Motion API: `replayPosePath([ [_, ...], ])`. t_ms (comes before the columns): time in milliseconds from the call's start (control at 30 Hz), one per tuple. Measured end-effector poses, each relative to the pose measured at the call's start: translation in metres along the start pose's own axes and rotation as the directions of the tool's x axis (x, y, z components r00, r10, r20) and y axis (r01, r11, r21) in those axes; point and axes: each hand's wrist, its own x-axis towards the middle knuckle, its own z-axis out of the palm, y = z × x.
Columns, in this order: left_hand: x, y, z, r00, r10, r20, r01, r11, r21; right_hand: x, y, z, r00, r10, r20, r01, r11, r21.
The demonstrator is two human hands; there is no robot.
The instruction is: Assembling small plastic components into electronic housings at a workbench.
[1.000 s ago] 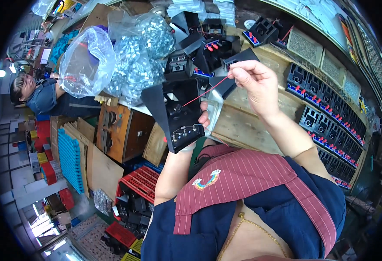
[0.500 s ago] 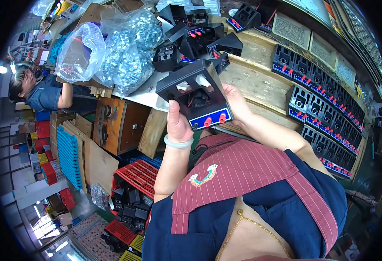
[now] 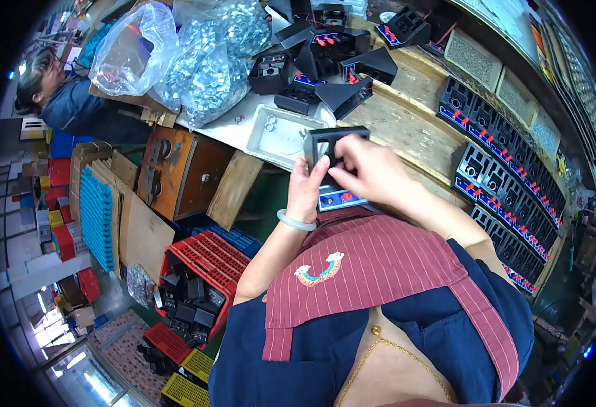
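Note:
A black plastic housing with a blue front panel and red buttons sits close to my chest, above the bench edge. My left hand grips its left side from below; a pale bangle circles that wrist. Fingers of my right hand press into the housing's open top from the right. A grey metal tray holding two small rings lies just beyond the housing on the bench.
More black housings are piled at the back of the wooden bench. Clear bags of shiny metal parts lie left of them. Rows of finished units line the right. A red crate of black parts stands on the floor. Another person sits far left.
The housing has come down from in front of the pile toward my chest. My right hand, earlier pulling a red wire, is now pressed onto the housing's top.

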Motion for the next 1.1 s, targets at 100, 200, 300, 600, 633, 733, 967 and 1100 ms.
replayPosePath([
  [100, 0.001, 0.003, -0.015, 0.986, -0.165, 0.009, 0.164, 0.97, -0.179, 0.015, 0.017, 0.042, 0.975, -0.208, 0.072, 0.214, 0.972, -0.092],
  [200, -0.008, 0.007, -0.061, 0.992, -0.107, -0.06, 0.096, 0.981, -0.167, 0.028, -0.008, 0.06, 0.905, -0.385, 0.181, 0.357, 0.919, 0.168],
  [300, -0.013, 0.031, -0.091, 0.944, -0.163, -0.286, 0.135, 0.984, -0.114, 0.072, 0.02, 0.09, 0.978, -0.01, 0.208, -0.12, 0.788, 0.604],
  [600, -0.023, 0.061, -0.167, 0.901, -0.219, -0.375, 0.128, 0.959, -0.254, 0.135, 0.142, 0.215, 0.96, 0.088, 0.266, -0.043, 0.984, -0.173],
  [633, -0.017, 0.059, -0.165, 0.901, -0.226, -0.371, 0.134, 0.957, -0.258, 0.131, 0.139, 0.206, 0.964, 0.086, 0.253, -0.098, 0.995, 0.033],
  [733, 0.004, 0.049, -0.142, 0.938, -0.165, -0.305, 0.125, 0.981, -0.148, 0.108, 0.093, 0.144, 0.852, 0.227, 0.472, -0.506, 0.588, 0.631],
  [967, 0.054, 0.028, -0.063, 0.962, -0.193, -0.192, 0.199, 0.98, 0.01, 0.056, 0.048, 0.075, 0.971, -0.218, -0.096, 0.224, 0.973, 0.053],
  [1100, 0.062, 0.024, -0.04, 0.957, -0.272, -0.099, 0.276, 0.96, 0.04, 0.04, 0.052, 0.052, 0.983, -0.181, 0.039, 0.184, 0.977, -0.106],
])
